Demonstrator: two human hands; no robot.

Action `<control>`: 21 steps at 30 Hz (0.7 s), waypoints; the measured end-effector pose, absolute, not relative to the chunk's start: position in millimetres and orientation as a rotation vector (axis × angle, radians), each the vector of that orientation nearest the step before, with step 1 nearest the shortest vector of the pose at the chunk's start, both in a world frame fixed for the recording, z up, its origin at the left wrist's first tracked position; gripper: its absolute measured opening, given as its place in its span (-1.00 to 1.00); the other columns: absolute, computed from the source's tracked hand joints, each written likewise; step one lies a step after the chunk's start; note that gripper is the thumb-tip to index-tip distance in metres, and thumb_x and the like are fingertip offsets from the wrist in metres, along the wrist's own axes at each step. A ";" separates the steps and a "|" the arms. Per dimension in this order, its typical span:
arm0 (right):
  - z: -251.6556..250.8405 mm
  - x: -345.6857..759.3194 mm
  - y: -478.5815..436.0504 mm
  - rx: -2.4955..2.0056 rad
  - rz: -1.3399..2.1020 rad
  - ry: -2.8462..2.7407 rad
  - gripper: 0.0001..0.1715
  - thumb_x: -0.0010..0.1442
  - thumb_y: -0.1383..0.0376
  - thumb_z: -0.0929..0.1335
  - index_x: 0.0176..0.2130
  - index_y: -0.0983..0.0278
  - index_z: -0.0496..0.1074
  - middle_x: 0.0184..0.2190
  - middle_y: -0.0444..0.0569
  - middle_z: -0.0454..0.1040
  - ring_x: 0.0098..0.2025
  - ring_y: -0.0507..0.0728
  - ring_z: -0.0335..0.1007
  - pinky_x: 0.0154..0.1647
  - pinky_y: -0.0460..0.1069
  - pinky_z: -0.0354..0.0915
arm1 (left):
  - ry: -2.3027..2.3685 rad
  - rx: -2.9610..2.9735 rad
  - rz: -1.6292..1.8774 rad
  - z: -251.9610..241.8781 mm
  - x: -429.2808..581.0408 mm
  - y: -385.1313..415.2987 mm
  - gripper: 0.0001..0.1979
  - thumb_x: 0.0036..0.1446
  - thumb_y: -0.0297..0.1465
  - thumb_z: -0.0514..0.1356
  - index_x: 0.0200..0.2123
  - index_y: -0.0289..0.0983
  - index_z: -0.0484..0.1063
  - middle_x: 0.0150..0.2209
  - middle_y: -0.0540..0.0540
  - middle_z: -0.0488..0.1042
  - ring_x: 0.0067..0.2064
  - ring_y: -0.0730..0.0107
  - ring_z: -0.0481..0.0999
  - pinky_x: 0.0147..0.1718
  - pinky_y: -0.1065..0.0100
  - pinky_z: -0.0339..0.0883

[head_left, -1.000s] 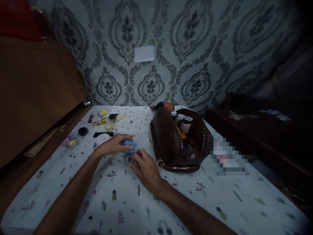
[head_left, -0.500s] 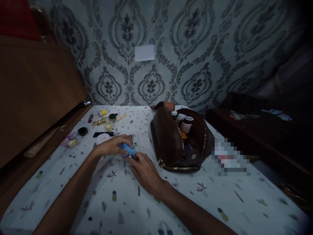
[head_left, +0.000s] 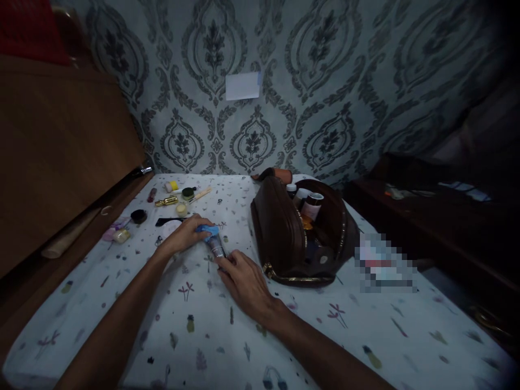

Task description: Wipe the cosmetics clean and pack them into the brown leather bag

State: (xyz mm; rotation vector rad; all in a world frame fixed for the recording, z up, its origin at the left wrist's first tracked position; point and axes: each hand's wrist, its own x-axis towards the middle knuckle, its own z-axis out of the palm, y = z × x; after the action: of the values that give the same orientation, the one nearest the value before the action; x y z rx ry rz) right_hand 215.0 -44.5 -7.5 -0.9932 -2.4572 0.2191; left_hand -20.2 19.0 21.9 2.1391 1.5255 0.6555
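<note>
My left hand pinches a crumpled light-blue cloth against the far end of a dark, shiny tube. The near end of the tube is between the fingers and thumb of my right hand. Just right of my hands stands an open brown bag with gold zips, several bottles upright inside it. A round white item lies partly behind my left hand, beside a black flat item.
Several small cosmetics, among them a gold tube, a dark round jar and a cream pot, lie at the left back. A brown cylinder lies behind the bag. A wooden panel borders the left side.
My left hand and the blue cloth have moved up and left, towards the tube's far end. More of the tube now shows between my hands. My right hand has shifted slightly right.
</note>
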 end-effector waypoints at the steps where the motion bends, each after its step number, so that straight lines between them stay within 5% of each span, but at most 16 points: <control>1: -7.7 215.4 -43.9 -0.998 0.212 -2.452 -0.76 0.29 0.34 0.32 -0.04 0.18 0.45 -0.26 -0.01 0.37 -0.29 0.12 0.33 -0.29 -0.02 0.27 | 1.579 2.155 0.669 19.5 -20.6 19.3 -0.69 0.19 -0.31 0.17 -0.03 -0.24 0.53 -0.20 -0.12 0.45 -0.12 0.21 0.43 -0.04 0.21 0.29; 11: -15.8 218.7 -32.0 -1.076 0.445 -2.153 -0.75 0.19 0.37 0.31 -0.09 0.26 0.33 -0.24 -0.02 0.46 -0.28 0.14 0.42 -0.28 0.00 0.32 | 1.790 2.285 0.678 17.3 -12.0 13.5 -0.74 0.26 -0.35 0.08 -0.08 -0.22 0.52 -0.19 -0.15 0.37 -0.09 0.15 0.39 -0.05 0.18 0.32; 21: -25.7 219.9 -25.3 -0.959 0.513 -2.111 -0.65 0.16 0.44 0.32 -0.04 0.22 0.37 -0.21 -0.02 0.41 -0.20 0.16 0.40 -0.17 0.03 0.38 | 1.358 2.502 0.515 35.5 16.9 -0.8 -0.71 0.28 -0.43 0.04 -0.04 -0.16 0.51 -0.11 -0.13 0.35 -0.01 0.19 0.35 0.03 0.20 0.28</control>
State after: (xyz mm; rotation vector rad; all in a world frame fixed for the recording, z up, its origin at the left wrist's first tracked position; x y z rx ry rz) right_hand 219.9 -25.3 -25.7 -0.9586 -2.1108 0.5131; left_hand 16.9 -0.8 35.5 2.5015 1.3576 0.5151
